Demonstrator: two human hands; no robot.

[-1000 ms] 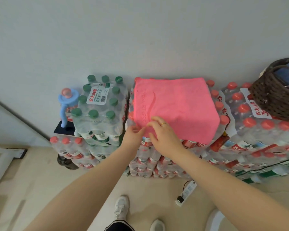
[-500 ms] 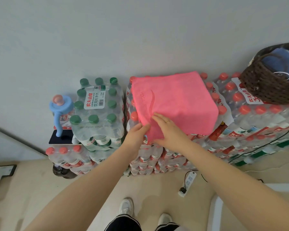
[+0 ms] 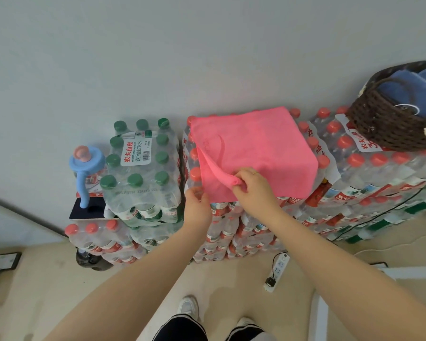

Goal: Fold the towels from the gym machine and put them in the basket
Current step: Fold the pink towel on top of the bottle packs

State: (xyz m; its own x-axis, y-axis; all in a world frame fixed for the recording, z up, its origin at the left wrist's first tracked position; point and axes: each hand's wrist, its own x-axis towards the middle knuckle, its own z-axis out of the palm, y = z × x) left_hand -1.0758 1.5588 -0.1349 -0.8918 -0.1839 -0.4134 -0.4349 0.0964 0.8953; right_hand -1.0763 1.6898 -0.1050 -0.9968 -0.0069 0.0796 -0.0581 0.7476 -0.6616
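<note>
A pink towel (image 3: 261, 148) lies spread over a stack of red-capped water bottle packs (image 3: 349, 173) against the wall. My right hand (image 3: 252, 190) pinches the towel's near left corner and lifts it up off the stack. My left hand (image 3: 197, 205) sits just left of it at the towel's near edge, fingers curled against the fabric; whether it grips the fabric is unclear. A dark woven basket (image 3: 389, 126) stands on the packs at the far right with folded blue towels (image 3: 403, 87) inside.
A pack of green-capped bottles (image 3: 140, 166) stands left of the towel, with a blue pump dispenser (image 3: 85, 168) beside it. A white power strip (image 3: 278, 269) and its cable lie on the beige floor. My shoes (image 3: 188, 306) are near the bottom.
My right hand has taken the towel's near left corner and raised it, folding that edge up. The view has shifted left, so the basket shows more at the right.
</note>
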